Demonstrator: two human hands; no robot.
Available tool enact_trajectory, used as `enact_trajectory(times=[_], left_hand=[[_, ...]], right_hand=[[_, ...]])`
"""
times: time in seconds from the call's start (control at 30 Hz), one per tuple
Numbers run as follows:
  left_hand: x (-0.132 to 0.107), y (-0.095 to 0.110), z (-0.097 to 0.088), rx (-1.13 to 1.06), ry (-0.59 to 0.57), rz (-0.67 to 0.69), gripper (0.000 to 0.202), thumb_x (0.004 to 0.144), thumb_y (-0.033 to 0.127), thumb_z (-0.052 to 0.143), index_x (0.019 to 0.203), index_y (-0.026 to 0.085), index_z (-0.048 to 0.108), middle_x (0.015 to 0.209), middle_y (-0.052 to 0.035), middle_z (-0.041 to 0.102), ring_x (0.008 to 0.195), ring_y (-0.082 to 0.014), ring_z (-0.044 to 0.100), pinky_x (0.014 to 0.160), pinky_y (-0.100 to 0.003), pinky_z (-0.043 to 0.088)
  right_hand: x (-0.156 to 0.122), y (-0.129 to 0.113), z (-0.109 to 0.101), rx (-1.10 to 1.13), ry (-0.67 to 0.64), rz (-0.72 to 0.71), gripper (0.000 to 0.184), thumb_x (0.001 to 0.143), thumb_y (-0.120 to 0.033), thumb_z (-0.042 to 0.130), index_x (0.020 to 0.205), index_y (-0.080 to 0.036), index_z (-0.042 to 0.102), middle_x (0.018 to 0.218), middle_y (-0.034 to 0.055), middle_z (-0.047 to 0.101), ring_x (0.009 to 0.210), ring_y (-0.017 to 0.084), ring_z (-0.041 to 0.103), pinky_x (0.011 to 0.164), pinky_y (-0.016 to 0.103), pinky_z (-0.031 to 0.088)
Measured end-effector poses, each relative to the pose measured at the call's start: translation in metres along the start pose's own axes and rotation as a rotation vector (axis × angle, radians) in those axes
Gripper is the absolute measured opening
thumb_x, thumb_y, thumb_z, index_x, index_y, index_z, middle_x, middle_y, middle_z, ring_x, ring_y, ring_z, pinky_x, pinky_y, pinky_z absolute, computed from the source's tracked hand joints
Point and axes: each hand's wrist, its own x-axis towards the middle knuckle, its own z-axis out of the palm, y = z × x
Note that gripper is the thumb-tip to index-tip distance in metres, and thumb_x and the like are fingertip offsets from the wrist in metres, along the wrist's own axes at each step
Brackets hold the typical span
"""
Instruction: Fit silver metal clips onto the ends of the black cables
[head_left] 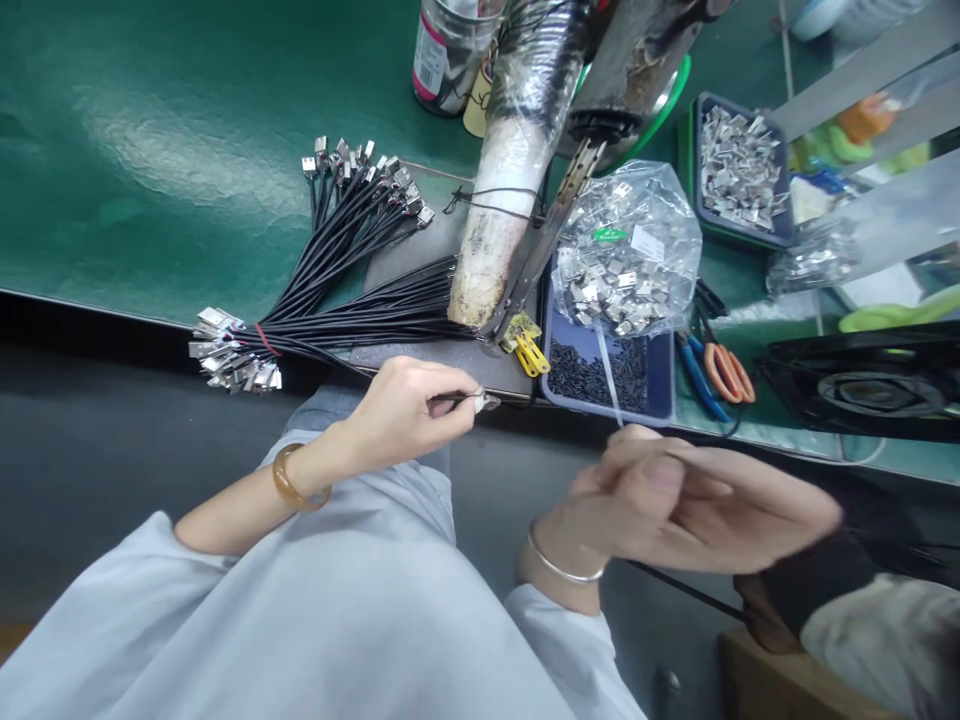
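Thumb and forefinger of the left hand (420,412) pinch a small connector piece (486,401) near the front edge of the green workbench (187,120). The right hand (660,495) is raised just beside the blue tray (660,400), its fingers curled inward; whether they grip the pale strip (606,365) reaching toward them cannot be told. The connector piece is probably light, with a hard, smooth metal end that may slip and a thin, flexible dark lead whose joint may be fragile; the best hold is likely just behind the metal. Fingertips hide much of the piece, and its pale tip is too small to resolve. The right hand is blurred, and the soldering fixture (517,170) covers the far ends of some black cables (375,318).
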Motion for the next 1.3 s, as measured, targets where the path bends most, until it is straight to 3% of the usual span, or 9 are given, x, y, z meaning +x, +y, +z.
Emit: enact_trajectory(times=[0.1,0.2,0.3,0.43,0.57,0.83,1.07,1.2,1.3], left_hand=[[-0.008,-0.007,-0.007,-0.060,0.016,0.012,0.014,0.088,0.019,0.066,0.077,0.014,0.073,0.067,-0.0016,0.070,0.058,-0.0096,0.060,0.059,-0.020,0.048],[-0.007,-0.016,-0.017,0.090,0.215,0.060,0.013,0.092,0.023,0.067,0.083,0.016,0.074,0.084,-0.0063,0.076,0.078,-0.0155,0.068,0.076,-0.028,0.054],[0.002,-0.027,-0.025,0.424,0.274,0.113,0.011,0.092,0.022,0.066,0.093,0.017,0.076,0.099,-0.0102,0.074,0.098,-0.0242,0.065,0.091,-0.042,0.050],[0.013,-0.039,-0.026,0.687,0.125,0.122,0.018,0.095,0.017,0.058,0.093,0.016,0.076,0.093,-0.0106,0.068,0.089,-0.0244,0.059,0.078,-0.038,0.043],[0.009,-0.042,-0.026,0.627,0.145,0.257,0.028,0.101,0.022,0.053,0.089,0.018,0.077,0.083,-0.0074,0.066,0.081,-0.0206,0.055,0.073,-0.034,0.040],[-0.004,-0.029,-0.034,0.376,0.084,0.315,0.025,0.102,0.023,0.054,0.092,0.019,0.077,0.084,-0.0051,0.073,0.082,-0.0169,0.060,0.083,-0.034,0.045],[0.002,-0.013,-0.022,0.356,-0.096,0.386,0.028,0.101,0.019,0.048,0.085,0.016,0.071,0.075,-0.0039,0.066,0.064,-0.0125,0.057,0.060,-0.024,0.041],[0.005,-0.006,-0.009,0.369,-0.017,0.223,0.020,0.091,0.010,0.049,0.077,0.016,0.062,0.065,0.0004,0.059,0.055,-0.0115,0.052,0.054,-0.024,0.035],[0.009,-0.006,-0.005,0.093,0.015,0.010,0.011,0.085,0.012,0.054,0.078,0.016,0.061,0.058,0.0045,0.054,0.051,-0.0083,0.046,0.053,-0.021,0.035]], right_hand=[[0.014,0.003,-0.015,-0.132,0.021,-0.050,0.017,0.091,-0.041,0.067,0.096,-0.027,0.058,0.065,-0.0060,0.057,0.036,0.011,0.052,0.037,0.029,0.039],[0.036,0.025,-0.025,-0.330,-0.348,0.138,0.016,0.092,-0.039,0.066,0.092,-0.024,0.059,0.070,-0.0013,0.069,0.055,0.017,0.069,0.054,0.030,0.054],[0.059,0.059,-0.022,-0.486,-0.396,0.118,0.022,0.084,-0.040,0.071,0.077,-0.025,0.055,0.065,0.0001,0.068,0.058,0.021,0.067,0.061,0.034,0.054],[0.084,0.091,-0.001,-0.588,-0.444,0.075,0.017,0.078,-0.026,0.071,0.071,-0.025,0.055,0.069,0.0015,0.067,0.064,0.021,0.063,0.070,0.037,0.051],[0.093,0.098,0.014,-0.605,-0.569,0.080,0.019,0.071,-0.019,0.071,0.063,-0.025,0.055,0.067,0.0000,0.064,0.067,0.020,0.059,0.073,0.036,0.047],[0.085,0.093,0.001,-0.509,-0.582,0.128,0.012,0.065,-0.023,0.069,0.060,-0.024,0.057,0.067,-0.0016,0.066,0.056,0.014,0.053,0.063,0.031,0.047],[0.059,0.048,-0.003,-0.280,-0.171,0.041,0.014,0.073,-0.029,0.071,0.068,-0.024,0.058,0.073,0.0017,0.068,0.062,0.019,0.067,0.053,0.031,0.055],[0.035,0.016,0.000,-0.091,-0.171,0.107,0.021,0.077,-0.023,0.075,0.069,-0.023,0.056,0.074,-0.0010,0.069,0.049,0.012,0.063,0.046,0.026,0.053],[0.014,0.006,0.008,0.031,-0.252,0.145,0.021,0.083,-0.025,0.074,0.073,-0.022,0.056,0.077,-0.0014,0.070,0.056,0.013,0.069,0.052,0.027,0.059]])
